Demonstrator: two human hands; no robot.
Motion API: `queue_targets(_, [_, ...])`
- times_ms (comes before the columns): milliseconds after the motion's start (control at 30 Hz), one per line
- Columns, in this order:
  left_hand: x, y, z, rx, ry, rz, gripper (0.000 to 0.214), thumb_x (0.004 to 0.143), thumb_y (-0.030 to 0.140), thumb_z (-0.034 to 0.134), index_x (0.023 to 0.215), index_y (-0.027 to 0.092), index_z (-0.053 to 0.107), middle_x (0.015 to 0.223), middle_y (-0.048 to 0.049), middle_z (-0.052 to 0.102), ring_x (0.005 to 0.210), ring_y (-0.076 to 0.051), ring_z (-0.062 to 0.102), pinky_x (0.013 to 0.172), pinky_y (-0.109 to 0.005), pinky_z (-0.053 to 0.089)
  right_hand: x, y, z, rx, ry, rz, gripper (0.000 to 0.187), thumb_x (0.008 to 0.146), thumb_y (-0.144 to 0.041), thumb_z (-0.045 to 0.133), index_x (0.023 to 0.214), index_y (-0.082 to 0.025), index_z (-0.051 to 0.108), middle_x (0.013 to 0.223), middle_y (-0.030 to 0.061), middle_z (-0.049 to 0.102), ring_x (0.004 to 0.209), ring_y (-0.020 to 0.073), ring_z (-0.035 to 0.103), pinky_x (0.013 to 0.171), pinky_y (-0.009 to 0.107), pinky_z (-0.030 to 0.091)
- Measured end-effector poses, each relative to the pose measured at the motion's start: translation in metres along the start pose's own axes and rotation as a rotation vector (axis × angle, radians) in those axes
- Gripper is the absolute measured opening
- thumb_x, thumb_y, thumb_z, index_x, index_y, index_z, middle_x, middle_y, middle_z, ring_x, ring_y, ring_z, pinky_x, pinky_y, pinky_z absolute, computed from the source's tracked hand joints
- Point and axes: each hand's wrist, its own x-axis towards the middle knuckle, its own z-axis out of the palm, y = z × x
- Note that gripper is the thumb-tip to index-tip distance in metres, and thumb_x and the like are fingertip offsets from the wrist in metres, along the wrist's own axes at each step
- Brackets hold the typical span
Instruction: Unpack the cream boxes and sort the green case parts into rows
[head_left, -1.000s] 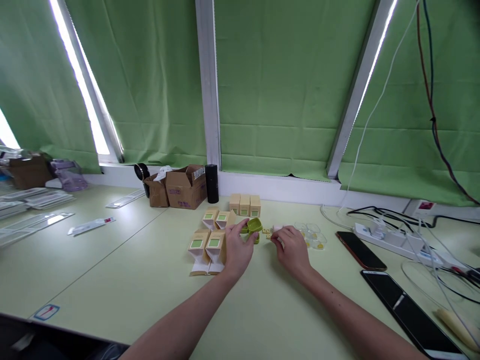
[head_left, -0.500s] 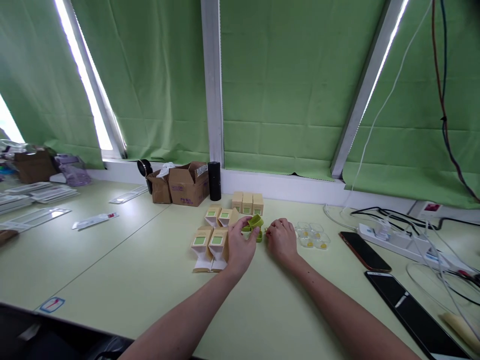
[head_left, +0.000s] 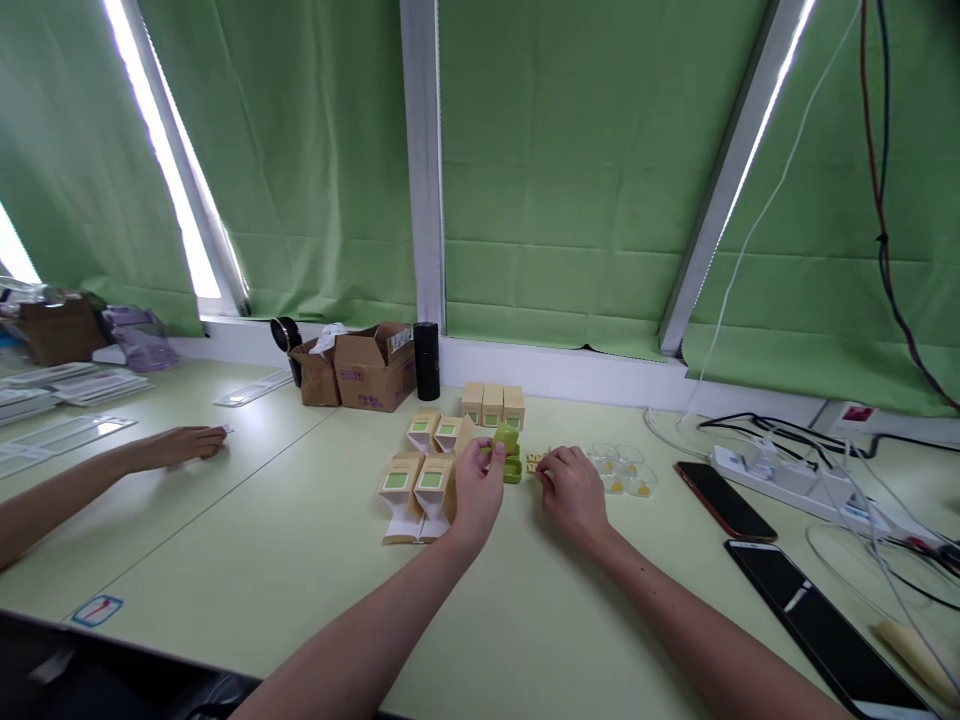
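My left hand (head_left: 480,488) is closed on a small green plastic case (head_left: 507,439), pinched between thumb and fingers. Just below it, a second green piece (head_left: 512,470) sits on the table; whether the two are joined I cannot tell. My right hand (head_left: 576,490) rests on the table with its fingertips together, beside several tiny yellowish pieces (head_left: 533,461). What those fingers pinch, if anything, is hidden. To the right of that hand lie clear round plastic cups (head_left: 640,478) with yellow bits in them. Open cartons with green labels (head_left: 400,483) stand left of my left hand.
Behind my hands stand small closed cartons (head_left: 493,403). A black cylinder (head_left: 427,362) and brown cardboard boxes (head_left: 375,370) are further back. Phones (head_left: 726,500), a dark tablet-like slab (head_left: 814,620) and a power strip (head_left: 795,485) occupy the right. At left, another person's hand (head_left: 184,446) reaches in.
The green case in my left hand has tilted, and that hand has shifted slightly left. My right fingers have drawn back, uncovering the tiny yellowish pieces. Another person's hand has entered over the white packet at left.
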Motion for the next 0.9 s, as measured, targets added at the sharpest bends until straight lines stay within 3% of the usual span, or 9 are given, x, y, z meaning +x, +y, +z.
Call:
queue_targets(133, [-0.002, 0.004, 0.0, -0.2, -0.08, -0.188, 0.038, 0.088, 0.053, 0.072, 0.092, 0.018, 0.06, 0.091, -0.0136, 0.079, 0.087, -0.024, 0.073, 0.064, -0.028, 0.044, -0.022, -0.01, -0.009, 0.13, -0.128, 0.075, 0.017, 0.092, -0.009, 0.057, 0.086, -0.022, 0.066, 0.089, 0.0018, 0.07, 0.076, 0.0166, 0.062, 0.062, 0.029, 0.033])
queue_targets(267, [-0.002, 0.007, -0.002, -0.375, -0.126, -0.324, 0.031, 0.09, 0.046, 0.07, 0.09, 0.017, 0.059, 0.093, -0.0178, 0.08, 0.078, -0.022, 0.071, 0.065, -0.032, 0.046, -0.033, -0.016, -0.012, 0.186, -0.208, 0.085, 0.017, 0.091, -0.008, 0.058, 0.087, -0.023, 0.065, 0.085, 0.0004, 0.072, 0.074, 0.0167, 0.064, 0.059, 0.028, 0.029])
queue_targets(533, [-0.003, 0.012, -0.003, -0.406, -0.16, -0.329, 0.026, 0.09, 0.041, 0.07, 0.091, 0.017, 0.059, 0.099, -0.0182, 0.08, 0.077, -0.021, 0.071, 0.065, -0.031, 0.047, -0.029, -0.018, -0.014, 0.128, -0.275, 0.104, 0.015, 0.091, -0.01, 0.061, 0.087, -0.023, 0.066, 0.086, 0.0006, 0.074, 0.076, 0.017, 0.067, 0.059, 0.027, 0.026])
queue_targets(633, [0.002, 0.012, -0.004, -0.335, -0.172, -0.252, 0.028, 0.084, 0.039, 0.076, 0.087, 0.019, 0.057, 0.098, -0.0162, 0.08, 0.086, -0.024, 0.073, 0.065, -0.03, 0.046, -0.029, -0.018, -0.014, 0.137, -0.299, 0.101, 0.014, 0.092, -0.011, 0.06, 0.087, -0.023, 0.066, 0.088, 0.0012, 0.074, 0.077, 0.0175, 0.066, 0.059, 0.028, 0.025])
queue_targets(733, [0.012, 0.013, -0.008, -0.125, -0.162, -0.096, 0.029, 0.081, 0.041, 0.077, 0.085, 0.02, 0.058, 0.09, -0.0115, 0.079, 0.092, -0.026, 0.073, 0.071, -0.031, 0.048, -0.029, -0.019, -0.015, 0.144, -0.317, 0.113, 0.014, 0.092, -0.012, 0.06, 0.088, -0.023, 0.067, 0.089, 0.0017, 0.074, 0.078, 0.0177, 0.066, 0.059, 0.029, 0.025])
queue_targets(800, [0.018, 0.017, -0.013, 0.114, -0.106, 0.074, 0.024, 0.083, 0.041, 0.074, 0.085, 0.02, 0.062, 0.088, -0.0089, 0.077, 0.094, -0.027, 0.071, 0.08, -0.036, 0.051, -0.028, -0.019, -0.016, 0.14, -0.334, 0.13, 0.013, 0.093, -0.013, 0.059, 0.089, -0.023, 0.067, 0.09, 0.0018, 0.074, 0.079, 0.0176, 0.066, 0.06, 0.029, 0.026])
queue_targets(900, [0.024, 0.027, -0.023, 0.674, 0.023, 0.393, 0.011, 0.086, 0.032, 0.07, 0.09, 0.024, 0.076, 0.099, -0.0072, 0.077, 0.111, -0.03, 0.061, 0.1, -0.046, 0.045, -0.026, -0.02, -0.018, 0.13, -0.379, 0.155, 0.012, 0.094, -0.016, 0.058, 0.091, -0.023, 0.067, 0.093, 0.0014, 0.074, 0.081, 0.0172, 0.066, 0.061, 0.028, 0.026])
